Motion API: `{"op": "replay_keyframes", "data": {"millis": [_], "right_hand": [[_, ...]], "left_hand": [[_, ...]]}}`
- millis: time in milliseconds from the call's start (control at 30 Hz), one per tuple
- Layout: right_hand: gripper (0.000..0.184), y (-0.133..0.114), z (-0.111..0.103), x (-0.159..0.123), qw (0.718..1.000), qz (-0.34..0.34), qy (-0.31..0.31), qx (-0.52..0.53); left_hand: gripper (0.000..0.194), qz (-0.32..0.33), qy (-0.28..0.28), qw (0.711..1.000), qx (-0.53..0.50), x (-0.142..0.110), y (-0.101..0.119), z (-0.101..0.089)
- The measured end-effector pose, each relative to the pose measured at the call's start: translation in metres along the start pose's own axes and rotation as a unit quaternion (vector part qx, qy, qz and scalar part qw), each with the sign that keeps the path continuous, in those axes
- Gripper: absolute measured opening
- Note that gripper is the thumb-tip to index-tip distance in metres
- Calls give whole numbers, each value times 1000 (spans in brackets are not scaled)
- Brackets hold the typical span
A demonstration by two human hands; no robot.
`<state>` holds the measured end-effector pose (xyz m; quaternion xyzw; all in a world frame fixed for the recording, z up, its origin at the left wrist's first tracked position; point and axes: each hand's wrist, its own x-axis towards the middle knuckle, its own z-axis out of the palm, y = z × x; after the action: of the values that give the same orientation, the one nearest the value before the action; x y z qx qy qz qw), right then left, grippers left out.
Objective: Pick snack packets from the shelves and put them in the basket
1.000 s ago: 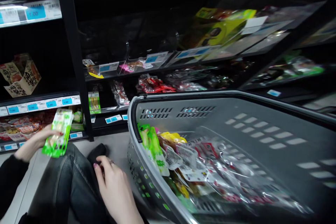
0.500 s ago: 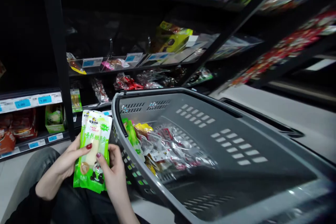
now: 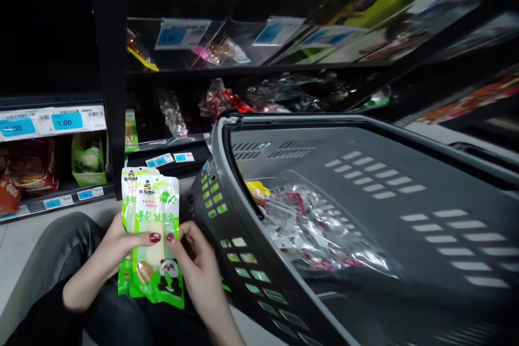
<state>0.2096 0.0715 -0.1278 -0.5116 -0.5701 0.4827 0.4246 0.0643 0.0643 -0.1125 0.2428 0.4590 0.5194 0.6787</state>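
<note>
Two overlapping green-and-white snack packets (image 3: 156, 211) with a panda printed at the bottom are held upright above my lap. My left hand (image 3: 115, 246) grips them from the left side, its thumb lying across the front. From the right, my right hand (image 3: 197, 259) pinches the front packet's edge, thumb on the face and fingers curled behind. Just to the right stands a grey shopping basket (image 3: 243, 227). Inside it lie several clear packets (image 3: 316, 232) with red print and a yellow packet (image 3: 258, 190).
Dark shelves rise ahead, with price labels (image 3: 67, 120) along their edges. Small packets lie on them, including a red one (image 3: 231, 100) behind the basket. A green box (image 3: 89, 159) sits on the low left shelf. My bent knee (image 3: 60, 243) is at lower left.
My view has moved closer to the shelves and lower, so the basket appears further right. The two packets are now fanned slightly apart, still in both hands.
</note>
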Motion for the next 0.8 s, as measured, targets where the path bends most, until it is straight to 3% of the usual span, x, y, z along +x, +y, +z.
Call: {"op": "replay_keyframes", "data": {"millis": [167, 633, 800], "right_hand": [[21, -4, -8, 2, 997, 59, -32, -28], [23, -1, -8, 4, 996, 54, -36, -67], [21, 0, -9, 3, 995, 38, 14, -94]], "left_hand": [[42, 7, -13, 1000, 13, 2, -9, -2], [39, 14, 3, 999, 30, 6, -13, -3], [38, 38, 11, 999, 24, 6, -12, -3]]}}
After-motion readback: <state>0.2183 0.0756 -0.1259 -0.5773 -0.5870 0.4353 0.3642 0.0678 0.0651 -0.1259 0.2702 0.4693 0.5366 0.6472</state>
